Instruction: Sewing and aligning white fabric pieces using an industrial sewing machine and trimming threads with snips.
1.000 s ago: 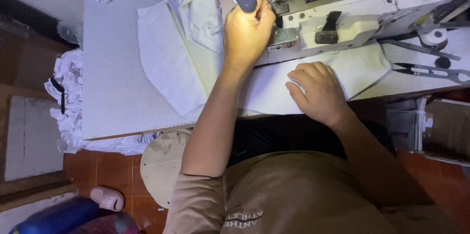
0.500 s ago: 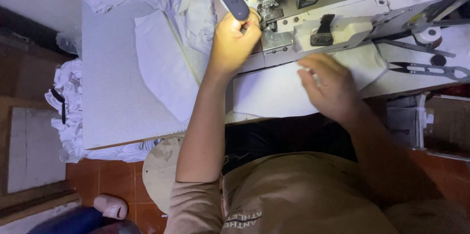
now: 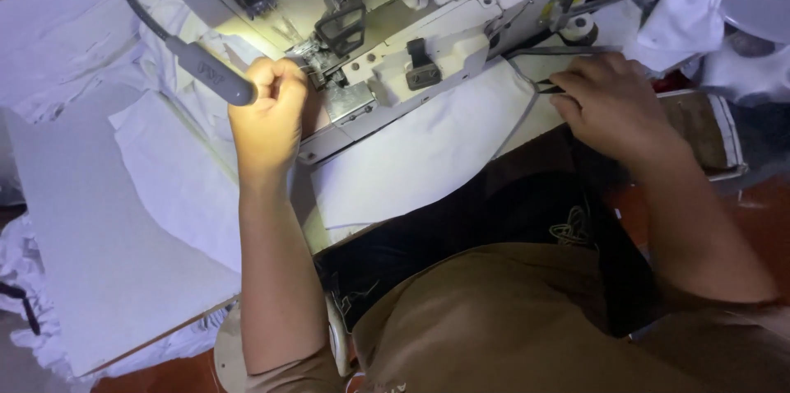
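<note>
A sewing workshop: industrial sewing machine, heaped white fabric, worktable.

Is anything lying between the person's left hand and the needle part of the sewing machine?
Nothing visible does. The left hand is curled right beside the needle area of the sewing machine, resting on the white fabric. The lamp's grey neck passes beside the knuckles, on the side away from the needle.

Dim scene; a machine lamp glares on the left hand.
</note>
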